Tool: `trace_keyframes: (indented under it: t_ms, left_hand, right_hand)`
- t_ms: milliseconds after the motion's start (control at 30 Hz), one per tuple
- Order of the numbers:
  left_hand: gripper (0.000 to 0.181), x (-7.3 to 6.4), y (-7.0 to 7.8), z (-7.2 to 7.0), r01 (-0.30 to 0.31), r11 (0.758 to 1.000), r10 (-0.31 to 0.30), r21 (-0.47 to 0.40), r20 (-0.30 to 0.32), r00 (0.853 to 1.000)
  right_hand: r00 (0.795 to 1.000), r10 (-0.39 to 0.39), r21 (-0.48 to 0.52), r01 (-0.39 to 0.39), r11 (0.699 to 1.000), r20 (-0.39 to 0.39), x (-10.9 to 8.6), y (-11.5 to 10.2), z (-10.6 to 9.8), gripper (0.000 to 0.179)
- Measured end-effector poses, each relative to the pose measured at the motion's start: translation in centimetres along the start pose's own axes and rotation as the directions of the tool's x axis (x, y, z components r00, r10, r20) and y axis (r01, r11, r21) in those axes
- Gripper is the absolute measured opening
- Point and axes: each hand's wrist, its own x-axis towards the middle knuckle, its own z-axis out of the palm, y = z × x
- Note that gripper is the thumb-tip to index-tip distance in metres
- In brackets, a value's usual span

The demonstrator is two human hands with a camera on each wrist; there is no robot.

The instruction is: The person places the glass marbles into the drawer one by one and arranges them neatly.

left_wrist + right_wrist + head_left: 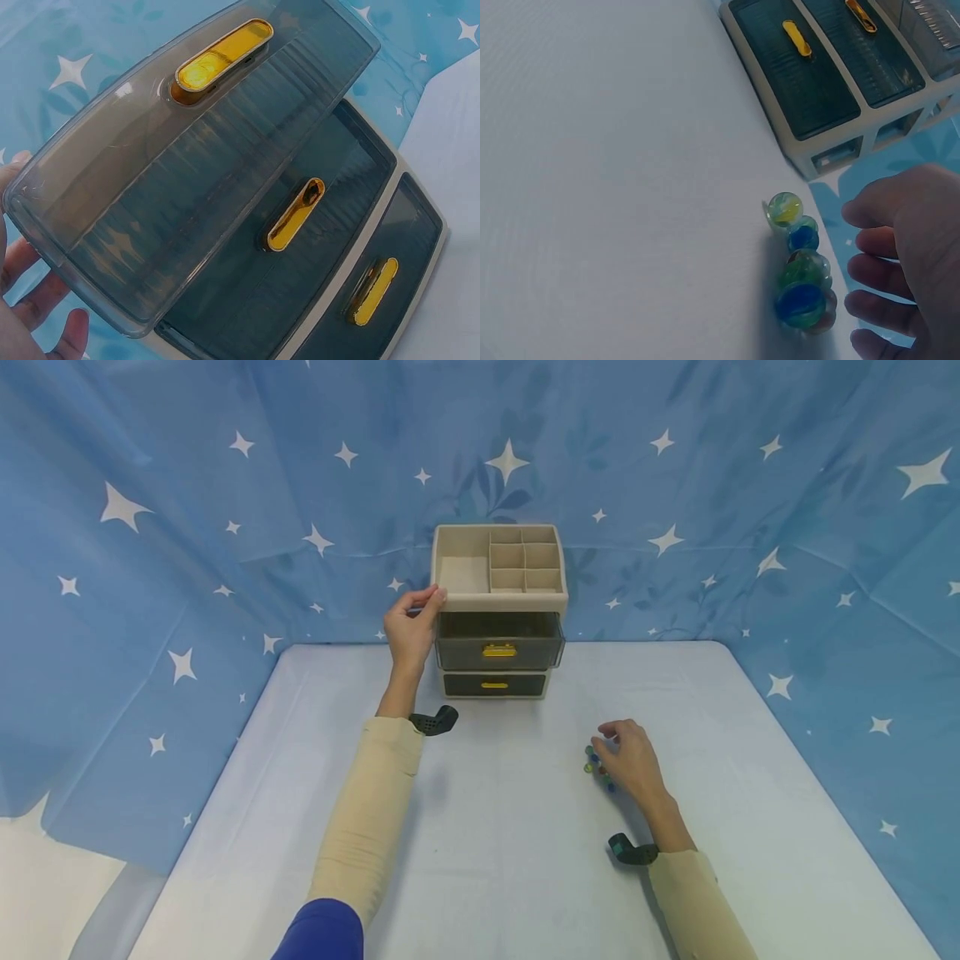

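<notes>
Likely light, hard and slippery, the marbles (805, 274) suit a side pinch; the right hand (633, 762) has fingers apart, the left hand (412, 631) I cannot tell.

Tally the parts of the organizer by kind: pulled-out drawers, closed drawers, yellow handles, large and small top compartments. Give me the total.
Pulled-out drawer: 1
Closed drawers: 2
Yellow handles: 3
Large top compartment: 1
Small top compartments: 6
Total: 13
</notes>
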Motion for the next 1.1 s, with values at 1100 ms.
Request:
trace_keyframes:
  t_ms: [1100]
  left_hand:
    - [0.026,-0.2,0.3,-0.1,0.015,1.0,-0.015,0.003,0.003,1.0]
  right_hand:
    - [0.999,-0.045,-0.075,0.045,0.996,0.004,-0.6,0.5,1.2,0.026]
